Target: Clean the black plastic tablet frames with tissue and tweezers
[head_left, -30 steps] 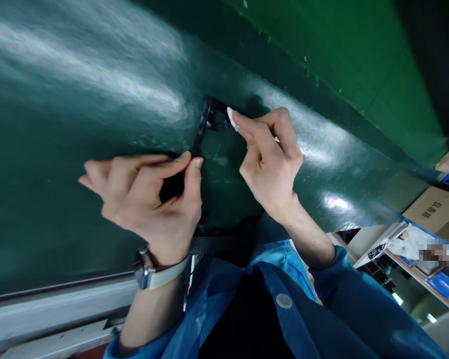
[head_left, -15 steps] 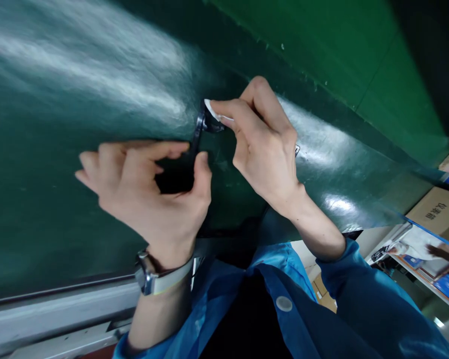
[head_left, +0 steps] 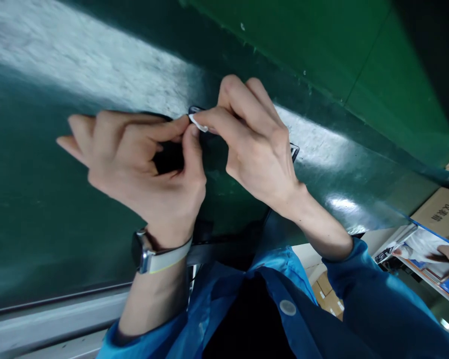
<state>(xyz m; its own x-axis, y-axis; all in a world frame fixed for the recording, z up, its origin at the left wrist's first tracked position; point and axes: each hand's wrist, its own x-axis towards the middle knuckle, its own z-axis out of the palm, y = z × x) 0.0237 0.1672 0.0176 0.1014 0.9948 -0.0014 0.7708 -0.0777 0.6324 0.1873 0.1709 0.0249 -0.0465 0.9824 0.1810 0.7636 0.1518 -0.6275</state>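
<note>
Inside the near edge of the glossy green bench (head_left: pixel 33 224), the right hand (head_left: pixel 258 147) pinches a white wipe (head_left: pixel 198 124) at a black-edged piece (head_left: pixel 195 108); left hand (head_left: pixel 144 169) fingertips nearly together there, hold unclear. Cardboard box (head_left: pixel 439 214) past the right end.

Left hand (head_left: pixel 145 167) over the left part of the desk (head_left: pixel 26 224), right hand (head_left: pixel 260 149) over the right, fingertips converging between them. Small scrap (head_left: pixel 199 124) in the right hand's fingers, just beside the left thumb. Flat object (head_left: pixel 196 108) behind the scrap, mostly hidden. Watch (head_left: pixel 145 253) around the left wrist. Carton (head_left: pixel 442 212) beyond the desk's right end.
</note>
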